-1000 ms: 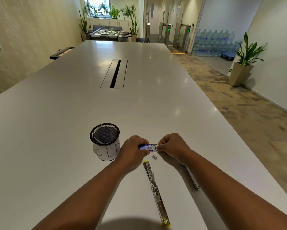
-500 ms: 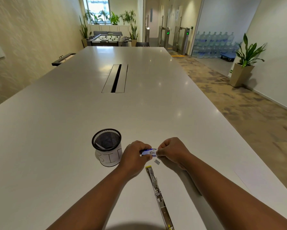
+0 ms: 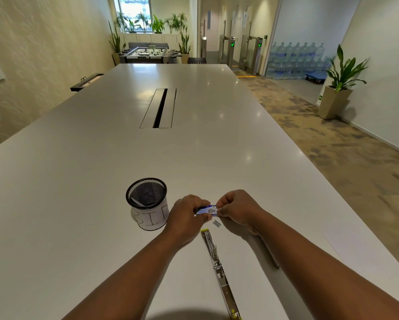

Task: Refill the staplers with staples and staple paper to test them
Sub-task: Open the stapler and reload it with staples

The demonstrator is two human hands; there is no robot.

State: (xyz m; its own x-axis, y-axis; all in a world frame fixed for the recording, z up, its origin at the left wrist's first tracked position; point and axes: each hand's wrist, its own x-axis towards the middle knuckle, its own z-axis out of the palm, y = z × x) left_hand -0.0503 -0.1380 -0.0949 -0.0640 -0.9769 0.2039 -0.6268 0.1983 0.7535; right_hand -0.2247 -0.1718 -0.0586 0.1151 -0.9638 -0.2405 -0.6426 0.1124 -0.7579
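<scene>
Both hands — left hand (image 3: 187, 215), right hand (image 3: 236, 210) — still pinch the small staple box (image 3: 207, 210), fingers curled on its ends. The opened stapler (image 3: 219, 271) lies just below — nothing has shifted.

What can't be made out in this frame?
- Staple box, head view: its contents and print, covered by the left hand and right hand and too small.
- Opened stapler: its near end is cut off by the bottom edge.
- Mesh bin: its contents are too dark to identify.
- Thin object under the right forearm: mostly hidden.
</scene>
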